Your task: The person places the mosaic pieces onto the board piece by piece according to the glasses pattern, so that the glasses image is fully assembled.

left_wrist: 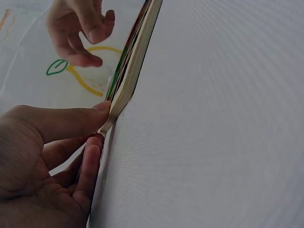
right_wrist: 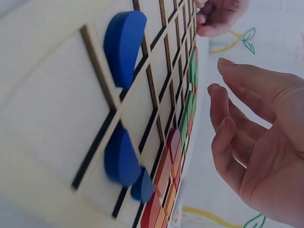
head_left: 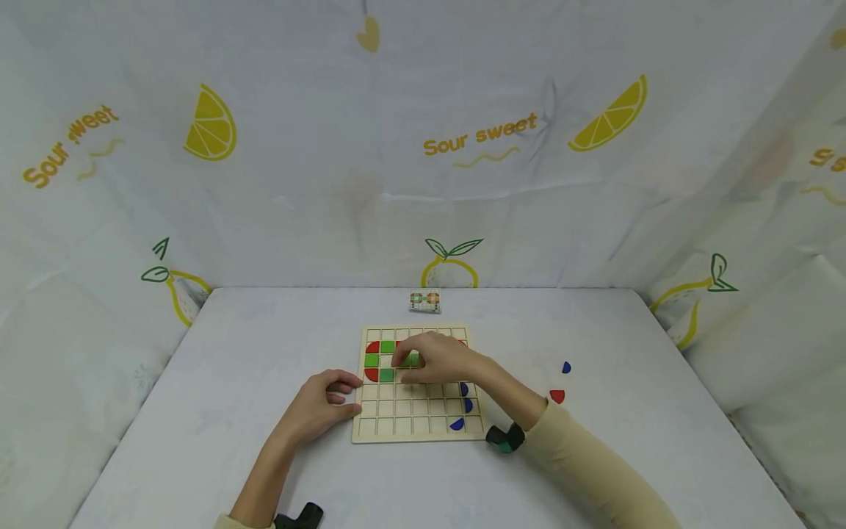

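A square wooden grid board [head_left: 403, 435] lies on the white table. Against its left edge rest the thumb and fingertips of my left hand [head_left: 319, 406]; the left wrist view shows this hand [left_wrist: 52, 156] at the board's side [left_wrist: 126, 90]. My right hand [head_left: 439, 358] hovers above the upper middle of the board, fingers loosely bent. Nothing shows between the fingers of this hand [right_wrist: 259, 137] in the right wrist view. Green tiles [head_left: 386, 375] and red rounded tiles [head_left: 372, 347] fill squares at the upper left. Blue half-round pieces [right_wrist: 125, 47] sit along the right side.
Behind the board lies a small pattern card [head_left: 425, 300]. Off to the right on the table are a loose blue piece [head_left: 566, 367] and a red piece [head_left: 557, 397]. A white curtain with lemon prints [head_left: 449, 272] hangs at the back.
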A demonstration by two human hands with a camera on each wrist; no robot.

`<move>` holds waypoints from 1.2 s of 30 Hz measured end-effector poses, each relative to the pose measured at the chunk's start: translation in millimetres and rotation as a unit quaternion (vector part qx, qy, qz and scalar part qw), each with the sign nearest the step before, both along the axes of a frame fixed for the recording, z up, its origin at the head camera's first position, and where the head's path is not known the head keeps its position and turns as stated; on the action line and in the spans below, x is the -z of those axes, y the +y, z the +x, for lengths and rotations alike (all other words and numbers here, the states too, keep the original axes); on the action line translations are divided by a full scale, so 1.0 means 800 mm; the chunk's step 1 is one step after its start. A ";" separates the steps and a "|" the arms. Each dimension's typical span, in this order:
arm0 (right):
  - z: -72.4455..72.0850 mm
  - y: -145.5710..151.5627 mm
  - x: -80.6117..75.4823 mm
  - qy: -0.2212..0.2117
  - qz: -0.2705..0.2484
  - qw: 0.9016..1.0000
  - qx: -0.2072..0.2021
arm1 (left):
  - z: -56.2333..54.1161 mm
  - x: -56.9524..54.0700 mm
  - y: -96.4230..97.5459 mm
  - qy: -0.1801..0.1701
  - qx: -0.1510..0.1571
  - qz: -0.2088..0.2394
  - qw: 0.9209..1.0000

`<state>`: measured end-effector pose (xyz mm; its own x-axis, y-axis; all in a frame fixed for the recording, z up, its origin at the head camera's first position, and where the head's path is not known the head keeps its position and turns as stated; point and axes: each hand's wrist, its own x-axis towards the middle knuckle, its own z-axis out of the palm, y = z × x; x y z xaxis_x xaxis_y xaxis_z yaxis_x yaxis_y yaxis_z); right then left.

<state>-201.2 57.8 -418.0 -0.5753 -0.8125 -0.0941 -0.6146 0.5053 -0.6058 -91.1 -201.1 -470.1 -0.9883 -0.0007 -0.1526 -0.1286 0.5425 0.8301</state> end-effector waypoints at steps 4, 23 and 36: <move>0.005 0.021 -0.006 0.011 0.002 1.000 0.015 | 0.000 0.000 0.001 -0.002 -0.006 -0.003 1.000; 0.032 0.157 -0.007 -0.027 0.029 0.990 0.133 | 0.000 0.002 0.002 -0.002 -0.004 0.002 1.000; 0.039 0.259 0.002 -0.080 0.031 0.983 0.160 | 0.000 0.003 0.000 -0.001 0.000 0.005 1.000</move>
